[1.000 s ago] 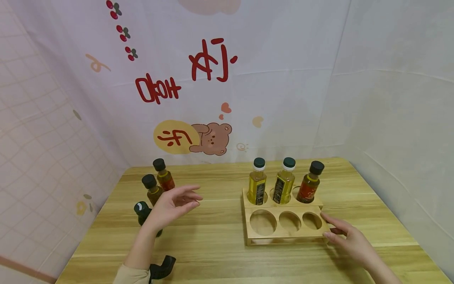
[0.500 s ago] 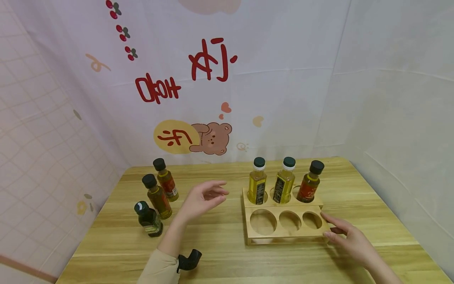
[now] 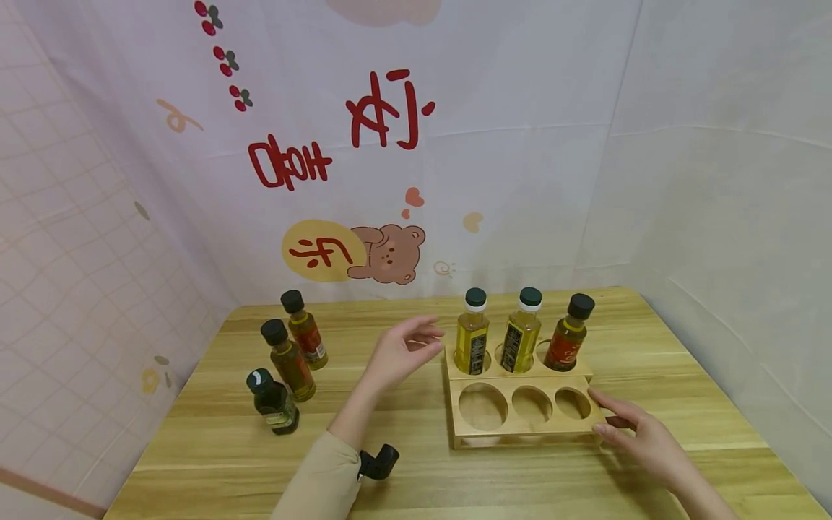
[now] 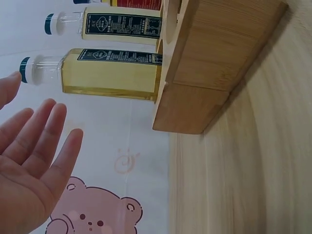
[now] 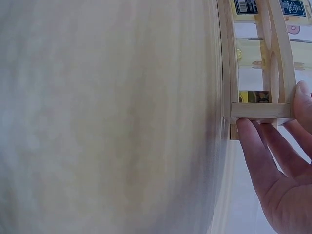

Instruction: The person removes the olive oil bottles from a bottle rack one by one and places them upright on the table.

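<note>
A two-tier wooden bottle rack (image 3: 520, 426) stands on the table with three holes in each tier. Its back row holds two clear bottles of yellow oil, the left oil bottle (image 3: 471, 343) and the middle oil bottle (image 3: 520, 339), plus a red-labelled bottle (image 3: 567, 339) at the right. Just left of the left oil bottle, my left hand (image 3: 399, 354) hovers with relaxed, spread fingers and nothing in it. In the left wrist view, its thumb overlaps that bottle's green cap (image 4: 25, 70). My right hand (image 3: 643, 440) holds the rack's right end, thumb (image 5: 303, 100) at the upper board, fingers against the end.
On the left of the table stand two red-labelled bottles, a back one (image 3: 305, 332) and a front one (image 3: 289, 365), beside a short dark green bottle (image 3: 273, 404). A printed white cloth (image 3: 520, 166) hangs behind the table (image 3: 422, 484).
My left hand has moved right, away from the bottles at the left and up to the rack's left oil bottle. My right hand and the rack have stayed in place.
</note>
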The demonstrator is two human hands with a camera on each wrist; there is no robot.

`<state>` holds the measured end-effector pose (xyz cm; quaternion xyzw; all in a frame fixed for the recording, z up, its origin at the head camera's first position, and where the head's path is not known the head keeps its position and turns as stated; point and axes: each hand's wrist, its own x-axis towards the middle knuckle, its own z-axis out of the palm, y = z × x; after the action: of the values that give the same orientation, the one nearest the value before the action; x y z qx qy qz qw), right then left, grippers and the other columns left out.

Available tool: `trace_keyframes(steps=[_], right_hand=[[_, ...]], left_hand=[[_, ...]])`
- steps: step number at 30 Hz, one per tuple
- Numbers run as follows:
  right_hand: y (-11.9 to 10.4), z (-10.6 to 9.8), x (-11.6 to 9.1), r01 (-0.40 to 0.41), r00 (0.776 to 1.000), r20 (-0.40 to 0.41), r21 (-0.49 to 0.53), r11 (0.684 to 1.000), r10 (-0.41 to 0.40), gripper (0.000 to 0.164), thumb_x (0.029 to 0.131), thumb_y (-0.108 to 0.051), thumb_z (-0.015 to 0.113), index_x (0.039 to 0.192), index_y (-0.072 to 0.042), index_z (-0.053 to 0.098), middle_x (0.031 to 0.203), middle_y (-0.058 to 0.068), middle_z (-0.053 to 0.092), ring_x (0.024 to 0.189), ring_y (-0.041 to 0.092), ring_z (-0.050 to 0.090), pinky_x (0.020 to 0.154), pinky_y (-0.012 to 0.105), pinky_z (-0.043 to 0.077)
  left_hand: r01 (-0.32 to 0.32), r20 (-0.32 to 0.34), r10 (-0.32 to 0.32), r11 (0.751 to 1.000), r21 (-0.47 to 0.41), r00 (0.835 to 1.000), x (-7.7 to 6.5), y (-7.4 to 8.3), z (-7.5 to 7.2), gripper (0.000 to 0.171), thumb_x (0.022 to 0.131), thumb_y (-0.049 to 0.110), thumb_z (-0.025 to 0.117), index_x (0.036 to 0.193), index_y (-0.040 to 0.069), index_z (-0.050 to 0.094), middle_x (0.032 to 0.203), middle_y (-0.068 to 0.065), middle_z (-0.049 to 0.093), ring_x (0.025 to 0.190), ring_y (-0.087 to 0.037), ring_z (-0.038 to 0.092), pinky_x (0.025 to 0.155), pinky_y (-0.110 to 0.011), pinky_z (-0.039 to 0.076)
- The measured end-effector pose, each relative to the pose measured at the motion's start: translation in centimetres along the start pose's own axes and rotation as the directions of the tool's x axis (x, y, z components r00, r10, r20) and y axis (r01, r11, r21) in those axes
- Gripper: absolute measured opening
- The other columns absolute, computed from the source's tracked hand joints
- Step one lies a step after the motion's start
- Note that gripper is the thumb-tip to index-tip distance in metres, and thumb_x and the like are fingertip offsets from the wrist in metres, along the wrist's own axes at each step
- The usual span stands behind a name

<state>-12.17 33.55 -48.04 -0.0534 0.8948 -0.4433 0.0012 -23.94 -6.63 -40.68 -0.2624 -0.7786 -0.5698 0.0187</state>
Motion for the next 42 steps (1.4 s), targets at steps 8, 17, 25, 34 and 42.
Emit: trace_keyframes(steps=[8, 17, 25, 34, 42], right_hand=[[0.2, 0.0, 0.1, 0.015, 1.0, -0.001, -0.001, 1.0, -0.015, 0.06, 0.092, -0.016, 0.071, 0.145, 0.002, 0.047, 0.143, 0.03, 0.045, 0.095, -0.003, 0.057, 0.07, 0.027, 0.056], [0.2, 0.0, 0.0, 0.001, 1.0, 0.007, 0.011, 1.0, -0.001, 0.061, 0.093, -0.017, 0.07, 0.145, 0.002, 0.046, 0.144, 0.03, 0.044, 0.095, -0.003, 0.056, 0.07, 0.027, 0.056], [0.1, 0.0, 0.0, 0.005, 1.0, -0.002, -0.026, 1.0, -0.005, 0.06, 0.093, -0.019, 0.07, 0.144, 0.002, 0.048, 0.142, 0.029, 0.046, 0.095, -0.003, 0.056, 0.072, 0.025, 0.055], [0.2, 0.0, 0.1, 0.022, 1.0, -0.013, -0.05, 0.998, -0.023, 0.059, 0.093, -0.019, 0.071, 0.143, 0.002, 0.049, 0.141, 0.027, 0.048, 0.095, -0.002, 0.057, 0.073, 0.025, 0.054], [0.2, 0.0, 0.1, 0.018, 1.0, -0.009, -0.042, 0.999, -0.019, 0.059, 0.093, -0.018, 0.071, 0.144, 0.002, 0.049, 0.141, 0.028, 0.048, 0.094, -0.003, 0.057, 0.072, 0.025, 0.055]], left_hand=[[0.055, -0.031, -0.055, 0.998, 0.001, 0.998, 2.2, 1.0, 1.1, 0.051, 0.089, 0.016, 0.075, 0.137, 0.009, 0.058, 0.122, -0.01, 0.067, 0.11, -0.024, 0.064, 0.097, -0.043, 0.049], [0.019, -0.048, -0.018, 1.0, 0.011, 0.999, 4.1, 2.0, 2.4, 0.058, 0.087, 0.021, 0.078, 0.14, 0.013, 0.056, 0.13, -0.006, 0.064, 0.118, -0.024, 0.06, 0.1, -0.047, 0.047], [-0.002, -0.069, 0.002, 1.0, 0.0, 0.998, 5.3, 2.3, 3.8, 0.058, 0.085, 0.022, 0.081, 0.138, 0.015, 0.059, 0.121, -0.004, 0.067, 0.112, -0.017, 0.061, 0.097, -0.048, 0.048], [-0.005, -0.151, -0.003, 0.998, -0.055, 0.989, 5.7, 2.4, 4.8, 0.051, 0.084, 0.015, 0.081, 0.132, 0.013, 0.064, 0.113, -0.006, 0.069, 0.107, -0.019, 0.064, 0.092, -0.042, 0.053], [-0.013, -0.185, 0.004, 0.999, -0.052, 0.983, 5.9, 2.5, 5.1, 0.04, 0.086, 0.012, 0.079, 0.124, 0.012, 0.069, 0.108, -0.004, 0.07, 0.101, -0.015, 0.065, 0.084, -0.025, 0.055]])
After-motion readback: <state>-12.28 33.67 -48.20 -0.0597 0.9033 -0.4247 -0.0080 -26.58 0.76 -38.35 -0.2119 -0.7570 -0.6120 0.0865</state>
